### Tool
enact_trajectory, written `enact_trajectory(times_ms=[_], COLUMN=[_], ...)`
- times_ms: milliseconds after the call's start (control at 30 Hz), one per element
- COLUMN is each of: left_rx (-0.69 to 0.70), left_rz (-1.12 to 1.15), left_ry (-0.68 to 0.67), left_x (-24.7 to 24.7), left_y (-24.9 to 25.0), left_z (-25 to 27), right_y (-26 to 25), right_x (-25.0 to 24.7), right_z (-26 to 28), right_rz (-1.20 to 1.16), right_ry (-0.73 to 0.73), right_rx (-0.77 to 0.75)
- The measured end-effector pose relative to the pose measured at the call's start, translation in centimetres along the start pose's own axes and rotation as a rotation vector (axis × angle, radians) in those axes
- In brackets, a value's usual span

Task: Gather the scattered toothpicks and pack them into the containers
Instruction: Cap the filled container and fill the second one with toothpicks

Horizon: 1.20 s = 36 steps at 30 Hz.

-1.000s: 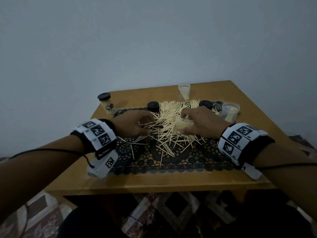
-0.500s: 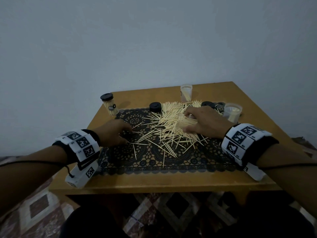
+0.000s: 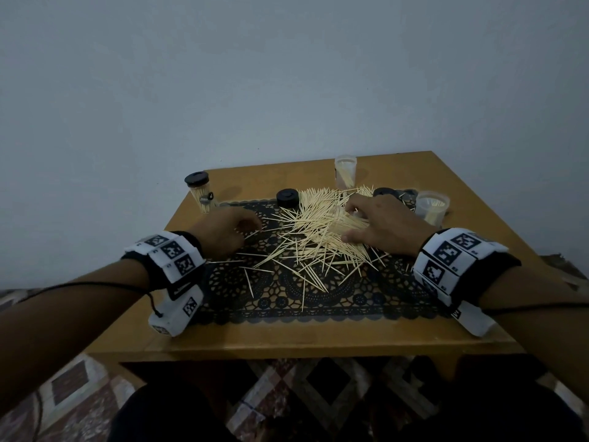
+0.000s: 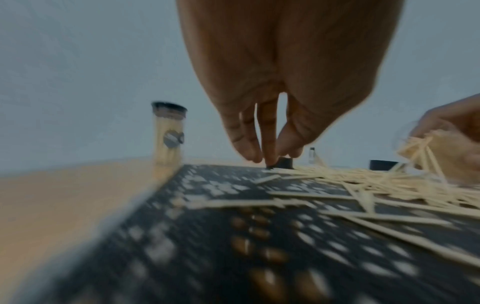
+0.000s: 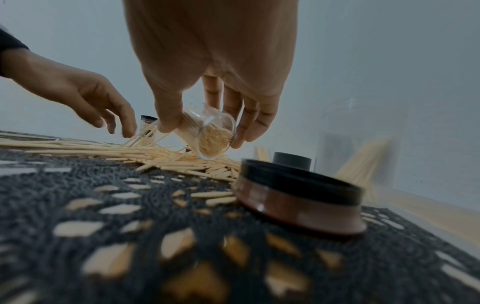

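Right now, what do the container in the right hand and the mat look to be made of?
The container looks like clear glossy plastic: toothpicks show through its wall and the rim shines. The mat seems to be black openwork lace or vinyl, table showing through its holes; which one is unclear.

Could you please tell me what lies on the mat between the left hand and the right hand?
In the head view, scattered toothpicks on the black lace mat lie between the left hand and right hand.

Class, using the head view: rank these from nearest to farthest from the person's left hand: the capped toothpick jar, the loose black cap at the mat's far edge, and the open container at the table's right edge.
From the left hand:
1. Loose black cap, just beyond and right of the fingers.
2. Capped toothpick jar, far left corner; close to the cap's distance, hard to separate.
3. Open container, far right edge, clearly farthest.
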<state>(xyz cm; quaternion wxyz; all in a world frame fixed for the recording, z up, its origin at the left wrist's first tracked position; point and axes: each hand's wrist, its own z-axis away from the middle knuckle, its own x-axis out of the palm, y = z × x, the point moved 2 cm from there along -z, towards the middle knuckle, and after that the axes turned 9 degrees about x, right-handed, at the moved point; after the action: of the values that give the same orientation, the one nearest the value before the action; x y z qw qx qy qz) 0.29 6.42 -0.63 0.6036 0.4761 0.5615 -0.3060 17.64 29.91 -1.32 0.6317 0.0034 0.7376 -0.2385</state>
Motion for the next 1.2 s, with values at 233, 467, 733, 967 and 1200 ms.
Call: enact_trajectory(times_ms=[233,467,733,967,1200], left_rx=[-0.115,-0.038,0.149,0.145,-0.07], left_rz=[-0.171,-0.186,-0.2,-0.181,-0.21], left_ry=[-0.375,-0.25,-0.2,-0.092,-0.156], left_x=[0.0,0.0,1.0,2.0,1.9], left_y=[-2.4,-2.0,-1.0,0.0,0.6], left_z=[1.8,1.9,1.3,-0.7,-2.1], right_y=[-0.3,-0.3,0.1,0.1,0.0], right_x=[0.1,0.1,-0.1,0.0,-0.1], right_z=[0.1,0.1,0.0,0.0,0.1], right_rz=[0.006,0.007,-0.014,-0.024,-0.033], right_ry=[-0.017,-0.015,-0.013,-0.021,-0.024], right_rx=[-0.016,-0.013,0.009,0.009,0.012])
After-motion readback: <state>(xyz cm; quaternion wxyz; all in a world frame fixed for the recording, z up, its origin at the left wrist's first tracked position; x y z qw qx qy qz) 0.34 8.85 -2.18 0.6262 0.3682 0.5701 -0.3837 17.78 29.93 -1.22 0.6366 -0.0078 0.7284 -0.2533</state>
